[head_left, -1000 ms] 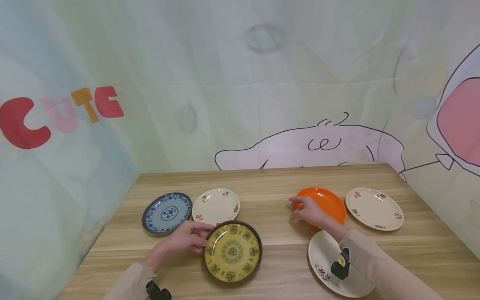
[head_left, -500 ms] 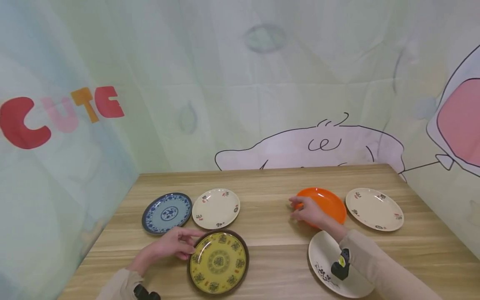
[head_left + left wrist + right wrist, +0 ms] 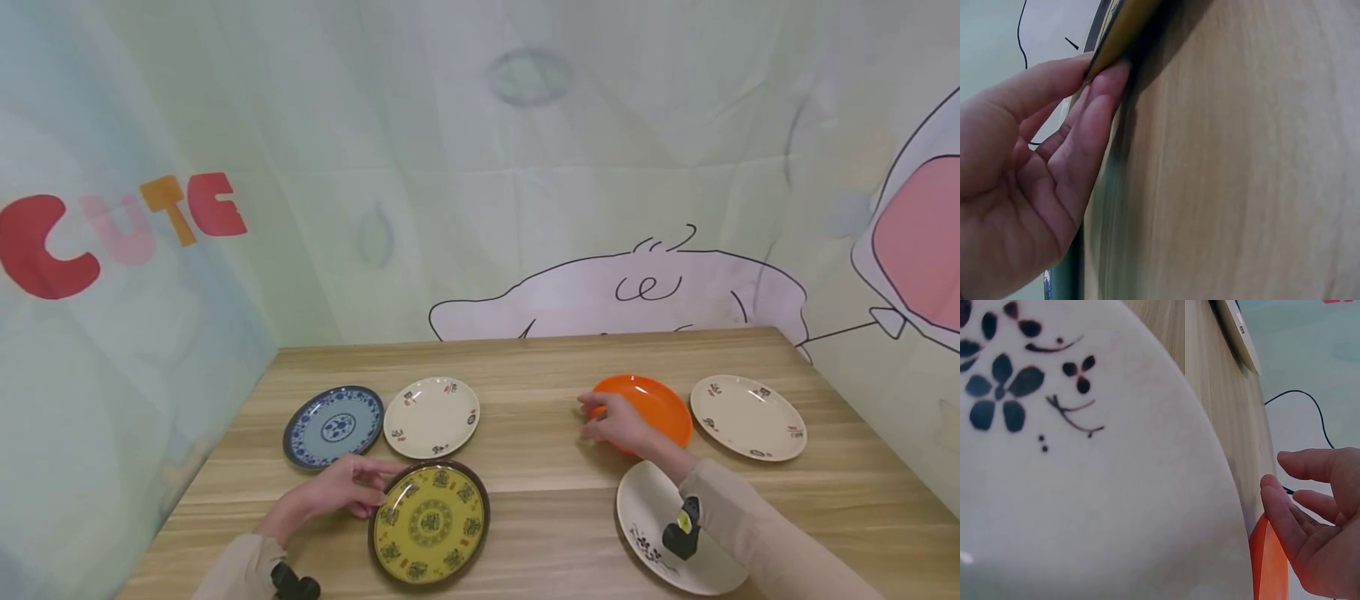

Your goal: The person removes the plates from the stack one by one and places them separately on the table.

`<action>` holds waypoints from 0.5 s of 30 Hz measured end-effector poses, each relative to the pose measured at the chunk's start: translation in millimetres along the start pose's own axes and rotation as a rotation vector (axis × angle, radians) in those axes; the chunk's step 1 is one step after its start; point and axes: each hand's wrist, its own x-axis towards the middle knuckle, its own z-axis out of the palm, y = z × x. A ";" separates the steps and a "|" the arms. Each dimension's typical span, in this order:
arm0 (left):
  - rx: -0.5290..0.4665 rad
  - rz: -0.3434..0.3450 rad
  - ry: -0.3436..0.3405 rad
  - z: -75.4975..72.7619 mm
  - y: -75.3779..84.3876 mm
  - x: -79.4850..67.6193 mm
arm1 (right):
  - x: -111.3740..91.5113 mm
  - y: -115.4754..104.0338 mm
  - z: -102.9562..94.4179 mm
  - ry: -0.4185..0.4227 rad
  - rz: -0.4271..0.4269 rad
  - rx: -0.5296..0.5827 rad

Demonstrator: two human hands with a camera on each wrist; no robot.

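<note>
My left hand (image 3: 341,492) pinches the left rim of a round yellow plate (image 3: 429,523) with a dark brown edge and dark printed motifs. In the left wrist view, the rim of this yellow plate (image 3: 1127,32) sits between thumb and fingers, tilted above the wood. My right hand (image 3: 618,423) hovers at the left side of an orange plate (image 3: 662,408), fingers relaxed and thumb apart from them. Seen from the right wrist, the fingertips (image 3: 1270,482) are close to the orange plate's edge (image 3: 1270,562); contact is unclear. Under the right forearm lies a white plate (image 3: 647,500) with dark flowers.
A blue patterned plate (image 3: 339,427) and a small cream plate (image 3: 431,417) lie side by side at the back left. An oval cream plate (image 3: 750,417) is right of the orange one. Behind the wooden table (image 3: 525,367) hangs a printed cloth (image 3: 337,167).
My left hand has moved the yellow plate left and nearer to me, away from the small cream plate, with only a slight leftward shift lately. My right hand has stayed still.
</note>
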 end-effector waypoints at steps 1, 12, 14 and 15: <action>0.001 -0.001 -0.001 -0.3 0.1 0.2 | 0.0 -0.1 0.1 0.005 0.005 0.007; 0.001 -0.019 -0.023 -3.7 -0.2 1.0 | 0.8 4.2 0.6 0.004 -0.030 0.033; 0.019 -0.016 -0.039 -5.0 0.6 1.6 | 0.6 4.4 -0.3 0.001 -0.035 0.041; 0.035 -0.009 -0.045 -5.9 1.3 1.9 | 0.3 4.2 -1.0 -0.005 -0.040 0.048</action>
